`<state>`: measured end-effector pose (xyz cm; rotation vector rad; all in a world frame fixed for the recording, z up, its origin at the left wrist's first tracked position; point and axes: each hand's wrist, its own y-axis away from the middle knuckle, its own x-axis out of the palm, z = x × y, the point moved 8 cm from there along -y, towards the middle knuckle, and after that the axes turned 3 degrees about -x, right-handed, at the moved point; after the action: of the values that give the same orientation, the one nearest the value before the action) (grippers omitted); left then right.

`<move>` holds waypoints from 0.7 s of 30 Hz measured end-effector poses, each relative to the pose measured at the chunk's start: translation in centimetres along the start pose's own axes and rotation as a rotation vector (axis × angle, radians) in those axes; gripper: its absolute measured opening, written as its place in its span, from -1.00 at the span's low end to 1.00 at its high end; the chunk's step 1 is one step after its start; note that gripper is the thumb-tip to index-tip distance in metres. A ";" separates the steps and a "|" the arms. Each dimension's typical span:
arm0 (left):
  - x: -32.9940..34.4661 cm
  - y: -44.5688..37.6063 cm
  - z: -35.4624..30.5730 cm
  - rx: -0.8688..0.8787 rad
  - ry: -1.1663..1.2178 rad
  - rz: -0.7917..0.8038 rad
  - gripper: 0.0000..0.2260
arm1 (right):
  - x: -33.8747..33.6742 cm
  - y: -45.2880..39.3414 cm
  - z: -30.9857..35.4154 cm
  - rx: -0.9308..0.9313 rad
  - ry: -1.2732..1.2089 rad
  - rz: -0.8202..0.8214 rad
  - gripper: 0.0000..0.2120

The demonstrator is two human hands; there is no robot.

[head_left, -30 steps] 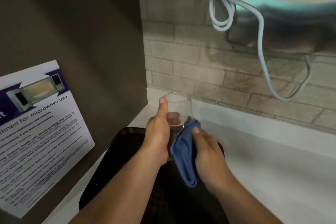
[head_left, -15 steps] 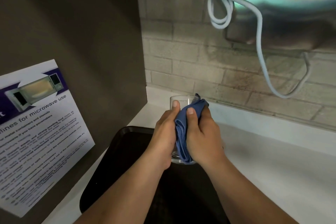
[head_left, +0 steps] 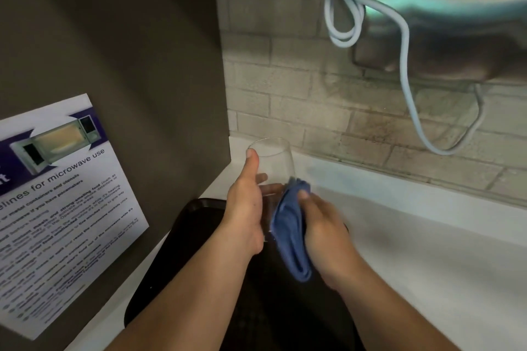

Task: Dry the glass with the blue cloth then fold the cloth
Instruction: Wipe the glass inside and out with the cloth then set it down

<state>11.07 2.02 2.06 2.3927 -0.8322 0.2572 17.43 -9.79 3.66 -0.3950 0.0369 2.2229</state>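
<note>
While hands (head_left: 285, 216) rub glass (head_left: 273, 162), black tray (head_left: 182, 251) beneath.

White counter (head_left: 413, 251) ran along a wall of pale brick-shaped tile (head_left: 285, 85), grout darkened and stained toward the right. A low white upstand joined counter to tile. At left, a flat grey-brown panel (head_left: 114, 51) stood at a right angle to the tile; a printed microwave-use notice (head_left: 57, 208) was stuck to it. A black tray (head_left: 182, 259) lay on the counter by the panel. Upper right, a brushed-steel dryer (head_left: 456, 14) hung on the wall, a pale cable (head_left: 405, 71) looped beneath. Light dim, sheen on the steel.
</note>
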 end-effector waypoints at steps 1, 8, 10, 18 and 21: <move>-0.2 -0.2 -0.3 0.017 -0.019 -0.035 -0.33 | 0.6 1.2 0.1 -0.054 0.054 0.028 -0.72; 1.1 0.5 0.8 0.081 -0.096 0.178 -0.45 | -1.3 -1.4 3.9 -0.176 0.098 -0.227 -0.66; 1.3 0.5 0.9 0.063 -0.031 0.197 -0.44 | -2.0 -3.5 2.9 -0.027 -0.090 -0.200 -0.57; 0.0 -0.4 -1.1 0.099 -0.082 0.001 -0.37 | 1.1 2.8 0.7 -0.172 -0.016 0.005 -0.69; 0.6 -0.1 0.2 0.080 -0.138 0.073 -0.41 | -0.4 1.8 2.5 -0.273 0.061 -0.148 -0.79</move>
<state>11.58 1.69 2.09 2.4797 -0.9911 0.1589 15.62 -10.86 5.91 -0.5947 -0.2574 2.0736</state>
